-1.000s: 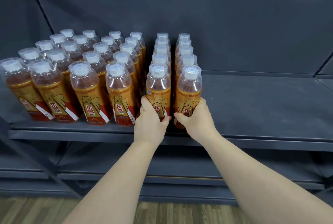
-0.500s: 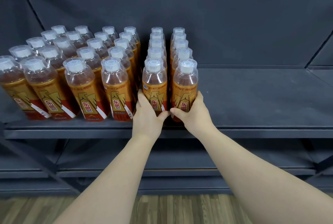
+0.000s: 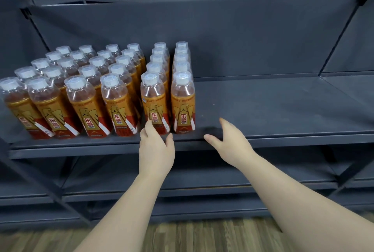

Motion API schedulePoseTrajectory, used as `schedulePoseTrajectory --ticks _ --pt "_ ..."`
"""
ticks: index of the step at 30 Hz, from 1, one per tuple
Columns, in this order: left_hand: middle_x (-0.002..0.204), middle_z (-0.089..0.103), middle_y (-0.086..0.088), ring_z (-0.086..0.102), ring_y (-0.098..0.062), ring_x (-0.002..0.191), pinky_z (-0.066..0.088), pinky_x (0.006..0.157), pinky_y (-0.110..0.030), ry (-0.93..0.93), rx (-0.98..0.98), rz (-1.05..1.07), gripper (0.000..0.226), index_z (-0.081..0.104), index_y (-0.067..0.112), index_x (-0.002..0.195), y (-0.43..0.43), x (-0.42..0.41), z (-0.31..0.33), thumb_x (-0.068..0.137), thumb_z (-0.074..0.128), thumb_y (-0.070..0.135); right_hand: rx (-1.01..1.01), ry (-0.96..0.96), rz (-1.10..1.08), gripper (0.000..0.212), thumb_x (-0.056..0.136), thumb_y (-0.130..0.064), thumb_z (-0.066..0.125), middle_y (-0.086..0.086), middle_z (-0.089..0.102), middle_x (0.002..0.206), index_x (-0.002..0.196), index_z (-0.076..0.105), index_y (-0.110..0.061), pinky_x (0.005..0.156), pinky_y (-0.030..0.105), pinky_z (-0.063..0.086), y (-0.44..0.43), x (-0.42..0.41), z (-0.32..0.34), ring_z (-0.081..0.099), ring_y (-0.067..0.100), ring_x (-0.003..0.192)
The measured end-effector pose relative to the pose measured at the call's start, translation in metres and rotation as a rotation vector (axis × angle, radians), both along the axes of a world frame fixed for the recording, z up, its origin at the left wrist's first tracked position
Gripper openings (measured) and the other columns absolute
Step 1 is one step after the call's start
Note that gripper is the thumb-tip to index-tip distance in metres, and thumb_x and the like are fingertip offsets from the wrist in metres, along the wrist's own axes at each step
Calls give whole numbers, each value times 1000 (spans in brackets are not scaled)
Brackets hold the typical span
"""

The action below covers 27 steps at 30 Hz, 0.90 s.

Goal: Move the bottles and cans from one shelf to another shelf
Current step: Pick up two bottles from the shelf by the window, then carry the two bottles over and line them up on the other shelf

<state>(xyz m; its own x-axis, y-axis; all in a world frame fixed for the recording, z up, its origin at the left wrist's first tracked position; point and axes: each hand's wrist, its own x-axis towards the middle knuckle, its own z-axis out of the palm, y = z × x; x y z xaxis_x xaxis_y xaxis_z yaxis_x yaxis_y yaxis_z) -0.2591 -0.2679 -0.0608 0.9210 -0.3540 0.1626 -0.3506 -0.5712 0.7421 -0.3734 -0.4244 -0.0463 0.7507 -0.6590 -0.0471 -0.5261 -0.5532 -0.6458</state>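
Observation:
Several rows of amber drink bottles with white caps and gold-red labels stand on the left half of a dark grey shelf (image 3: 273, 110). The two front bottles of the rightmost rows, one (image 3: 154, 104) and its neighbour (image 3: 183, 102), stand upright at the shelf's front edge. My left hand (image 3: 155, 148) is just in front of the first one with fingers relaxed, fingertips near its base, holding nothing. My right hand (image 3: 230, 140) hovers open over the shelf edge, to the right of the second bottle and apart from it.
The right half of the shelf is bare. Lower grey shelves (image 3: 202, 183) run below, with diagonal frame braces (image 3: 40, 181) at the left. A wood-pattern floor (image 3: 202, 235) lies beneath. The shelf's back panel (image 3: 242, 39) rises behind the bottles.
Both hands have let go of the two front bottles and drawn back. The right hand moved off to the right; the bottles stay standing on the shelf.

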Motion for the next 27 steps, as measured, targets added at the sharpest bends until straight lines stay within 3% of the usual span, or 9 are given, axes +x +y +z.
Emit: schedulePoseTrajectory --ticks 3,6,10,20,27 --pt "148 41 -8 48 -28 130 46 102 -42 -80 67 -62 60 30 15 149 -17 -30 5 98 58 33 -63 14 19 71 100 -49 52 3 35 158 156 24 -15 114 37 31 -15 -35 1 27 21 147" --pt "153 37 -6 39 -25 138 40 111 -40 -175 147 -192 58 32 13 150 -44 -67 11 101 52 37 -115 39 21 67 103 -45 48 2 29 161 156 23 -13 118 35 21 -33 -78 4 12 20 153" --pt "162 27 -6 23 -22 149 25 121 -39 -225 208 -335 63 26 12 155 -89 -119 19 103 45 42 -156 43 -37 68 103 -46 46 1 21 164 158 18 -18 119 34 17 -61 -142 7 7 20 154" --pt "165 19 -6 16 -28 152 17 122 -47 -345 322 -678 67 22 16 157 -203 -275 18 102 39 50 -249 80 -268 64 105 -46 40 7 24 163 158 23 -15 122 38 12 -123 -323 12 12 24 152" --pt "166 17 -5 14 -27 152 15 122 -47 -410 342 -935 68 19 16 158 -276 -374 17 103 37 51 -207 139 -501 64 104 -49 39 6 30 159 157 25 -16 119 37 21 -162 -436 7 20 25 148"
